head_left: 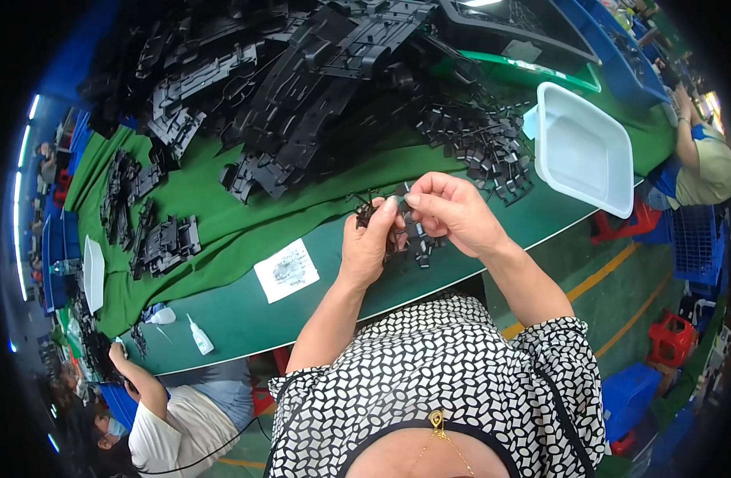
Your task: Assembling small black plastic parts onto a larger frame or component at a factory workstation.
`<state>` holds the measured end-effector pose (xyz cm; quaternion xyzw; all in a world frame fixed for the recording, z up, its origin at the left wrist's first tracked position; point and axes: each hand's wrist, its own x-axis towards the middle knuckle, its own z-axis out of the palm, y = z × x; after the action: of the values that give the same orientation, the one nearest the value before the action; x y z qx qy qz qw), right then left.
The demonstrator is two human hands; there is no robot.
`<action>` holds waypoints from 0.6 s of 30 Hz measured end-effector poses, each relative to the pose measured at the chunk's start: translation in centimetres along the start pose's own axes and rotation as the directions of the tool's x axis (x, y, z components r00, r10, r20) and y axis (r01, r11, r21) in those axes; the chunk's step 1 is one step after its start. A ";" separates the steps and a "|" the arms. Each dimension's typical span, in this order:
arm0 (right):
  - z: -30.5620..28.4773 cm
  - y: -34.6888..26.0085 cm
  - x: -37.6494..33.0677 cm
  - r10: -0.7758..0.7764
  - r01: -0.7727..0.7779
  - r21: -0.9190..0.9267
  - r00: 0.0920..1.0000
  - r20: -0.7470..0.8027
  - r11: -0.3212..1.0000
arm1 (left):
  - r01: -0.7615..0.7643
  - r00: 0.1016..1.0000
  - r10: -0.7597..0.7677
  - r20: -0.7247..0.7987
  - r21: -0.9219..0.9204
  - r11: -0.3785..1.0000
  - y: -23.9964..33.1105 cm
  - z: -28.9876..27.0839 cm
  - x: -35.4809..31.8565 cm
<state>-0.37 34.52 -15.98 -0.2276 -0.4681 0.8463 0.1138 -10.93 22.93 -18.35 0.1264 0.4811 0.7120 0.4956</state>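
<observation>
View: head camera, looking down at the desk (238, 315).
Black parts: a thin, branching cluster in the hands, above the desk's near edge; some hang below the fingers.
Left hand (365, 248): closed around the black parts (423, 248), thumb on top.
Right hand (466, 217): thumb and forefinger pinched at their upper end; the exact contact is hidden.
Handling: probably light, stiff plastic; the slender branches could snap.
Hold: best by the thicker blocks, sparing thin stems.
Nearby: similar pile (493, 151), white bin (608, 171), paper (286, 272).
</observation>
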 end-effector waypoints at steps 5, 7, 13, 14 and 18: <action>0.5 0.8 0.0 0.024 -0.008 -0.144 0.994 0.105 0.990 | 0.036 0.996 -0.035 0.080 -0.011 0.999 0.3 0.0 -0.2; 0.9 0.7 -0.2 -0.013 0.022 -0.094 0.996 0.091 0.995 | 0.122 0.988 -0.116 0.105 -0.052 0.991 0.8 0.2 -0.5; 1.7 1.3 -0.8 -0.060 0.053 0.067 0.993 0.098 0.996 | 0.143 0.977 -0.120 0.176 -0.123 0.982 0.1 -0.6 -0.3; 1.7 1.7 -0.8 -0.063 0.057 0.070 0.993 0.095 0.996 | 0.145 0.976 -0.122 0.179 -0.119 0.982 0.0 -0.6 -0.2; 0.5 2.8 0.0 -0.124 -0.040 0.703 0.976 0.181 0.710 | 0.155 0.963 -0.047 0.267 -0.398 0.904 0.4 -0.4 -0.1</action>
<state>-0.60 32.65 -18.12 -0.0635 -0.1254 0.9771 0.1599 -11.42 22.62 -18.25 0.0818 0.2580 0.7493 0.6044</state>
